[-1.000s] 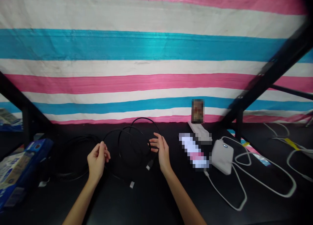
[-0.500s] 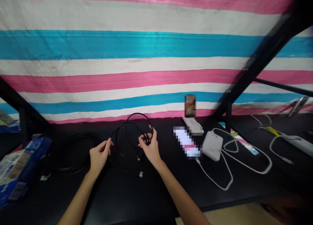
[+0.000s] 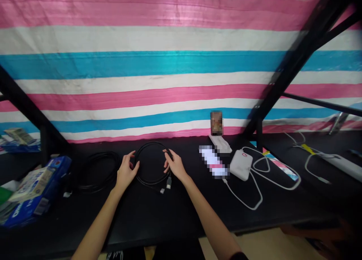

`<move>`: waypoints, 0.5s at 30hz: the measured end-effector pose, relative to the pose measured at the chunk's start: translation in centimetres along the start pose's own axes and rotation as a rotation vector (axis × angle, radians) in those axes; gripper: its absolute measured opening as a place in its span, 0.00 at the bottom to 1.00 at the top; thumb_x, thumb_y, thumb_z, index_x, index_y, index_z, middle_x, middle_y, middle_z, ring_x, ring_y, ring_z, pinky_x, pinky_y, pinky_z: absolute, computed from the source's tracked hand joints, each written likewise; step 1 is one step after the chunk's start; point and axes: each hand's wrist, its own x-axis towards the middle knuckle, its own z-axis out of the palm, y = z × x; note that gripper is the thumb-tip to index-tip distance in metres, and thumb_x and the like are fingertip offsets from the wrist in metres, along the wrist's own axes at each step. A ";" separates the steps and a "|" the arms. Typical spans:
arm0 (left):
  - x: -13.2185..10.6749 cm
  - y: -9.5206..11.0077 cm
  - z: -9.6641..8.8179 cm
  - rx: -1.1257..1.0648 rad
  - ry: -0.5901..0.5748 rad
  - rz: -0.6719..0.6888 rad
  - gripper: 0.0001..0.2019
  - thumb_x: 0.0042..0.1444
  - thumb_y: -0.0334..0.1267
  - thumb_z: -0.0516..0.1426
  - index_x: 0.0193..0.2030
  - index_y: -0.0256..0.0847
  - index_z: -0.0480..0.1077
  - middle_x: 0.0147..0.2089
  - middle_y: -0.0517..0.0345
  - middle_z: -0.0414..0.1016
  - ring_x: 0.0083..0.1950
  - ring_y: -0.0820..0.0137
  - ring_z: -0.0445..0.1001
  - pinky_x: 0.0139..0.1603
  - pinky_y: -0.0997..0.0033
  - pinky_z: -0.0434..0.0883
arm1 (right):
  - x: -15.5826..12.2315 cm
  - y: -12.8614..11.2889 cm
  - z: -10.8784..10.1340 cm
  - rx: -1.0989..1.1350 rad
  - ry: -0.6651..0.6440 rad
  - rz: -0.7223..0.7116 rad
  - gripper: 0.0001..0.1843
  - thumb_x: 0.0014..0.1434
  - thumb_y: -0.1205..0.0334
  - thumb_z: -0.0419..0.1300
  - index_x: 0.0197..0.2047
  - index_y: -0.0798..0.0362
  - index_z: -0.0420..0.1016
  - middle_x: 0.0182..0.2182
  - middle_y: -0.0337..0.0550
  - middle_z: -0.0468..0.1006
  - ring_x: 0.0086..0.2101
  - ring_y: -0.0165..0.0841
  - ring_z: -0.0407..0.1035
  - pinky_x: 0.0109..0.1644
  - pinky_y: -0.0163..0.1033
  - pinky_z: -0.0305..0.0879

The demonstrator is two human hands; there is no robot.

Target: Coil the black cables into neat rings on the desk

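Note:
A black HDMI cable (image 3: 152,182) lies wound in a round coil on the black table, its two metal-tipped plugs (image 3: 169,182) at the coil's lower right. At the coil's left edge is my left hand (image 3: 126,170), thumb and fingers spread apart, the thumb close against the loops. My right hand (image 3: 174,164) has its fingers curled about the right side of the coil, just above the plugs. A second, larger black cable coil (image 3: 97,188) rests left of my left hand.
Blue packages (image 3: 53,181) lie at the left. To the right are a lit phone (image 3: 213,162), a white power bank (image 3: 241,165) with a white cable (image 3: 256,207), and a white stand (image 3: 220,144). A black metal frame (image 3: 283,90) slants before the striped sheet (image 3: 169,60).
The coil has come down flat onto the table, rounder and tidier. My left hand has moved right to the coil's edge and its fingers have opened. The view has shifted slightly.

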 end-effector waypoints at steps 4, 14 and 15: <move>0.0 -0.6 0.2 -0.007 0.020 -0.011 0.25 0.54 0.45 0.51 0.58 0.44 0.59 0.44 0.54 0.70 0.26 0.75 0.67 0.28 0.73 0.67 | -0.2 -0.4 -0.1 -0.027 -0.007 -0.070 0.22 0.55 0.45 0.54 0.45 0.53 0.68 0.11 0.25 0.60 0.12 0.27 0.64 0.15 0.29 0.63; -0.2 -1.9 0.4 -0.063 0.058 -0.055 0.22 0.55 0.51 0.49 0.52 0.42 0.67 0.23 0.62 0.71 0.26 0.70 0.72 0.30 0.74 0.67 | 0.6 0.7 0.0 0.114 0.063 0.116 0.28 0.56 0.39 0.47 0.42 0.56 0.67 0.16 0.31 0.66 0.14 0.27 0.68 0.10 0.26 0.51; -0.3 -2.0 0.4 -0.067 0.059 -0.054 0.22 0.55 0.52 0.49 0.51 0.42 0.67 0.23 0.62 0.71 0.25 0.70 0.72 0.29 0.74 0.66 | 0.7 0.7 0.0 0.103 0.064 0.107 0.27 0.55 0.39 0.48 0.41 0.56 0.67 0.16 0.31 0.66 0.14 0.27 0.67 0.10 0.26 0.51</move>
